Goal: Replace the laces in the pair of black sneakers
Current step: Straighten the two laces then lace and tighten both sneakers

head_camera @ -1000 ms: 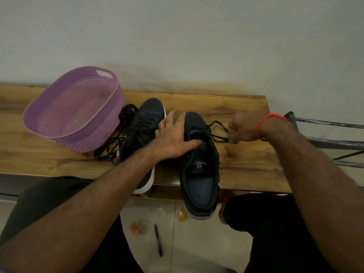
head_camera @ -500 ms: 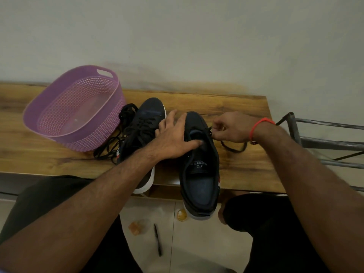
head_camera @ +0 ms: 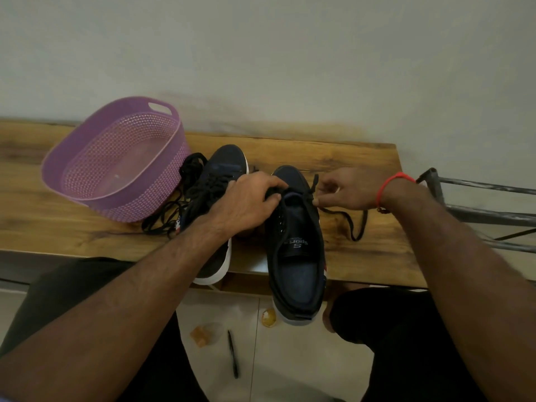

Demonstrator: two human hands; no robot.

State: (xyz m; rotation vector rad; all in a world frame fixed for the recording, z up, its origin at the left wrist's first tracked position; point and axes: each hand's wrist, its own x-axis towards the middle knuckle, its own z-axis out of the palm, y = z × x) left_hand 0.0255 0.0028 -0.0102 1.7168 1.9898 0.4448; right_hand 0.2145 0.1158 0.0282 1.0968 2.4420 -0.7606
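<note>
Two hands at right sneaker (head_camera: 295,242), heel toward the sitter: left hand (head_camera: 246,207) pinching its tongue, right hand (head_camera: 348,188) pinching black lace (head_camera: 345,214) trailing rightward.

Left of shoes: purple basket (head_camera: 116,166) and loose black laces (head_camera: 174,210) crowded the nine o'clock side.
Right of shoes: bare bench (head_camera: 377,250) at three o'clock, crossed by one lace (head_camera: 345,216).
Far right: metal rack (head_camera: 478,216) blocked the edge.
</note>
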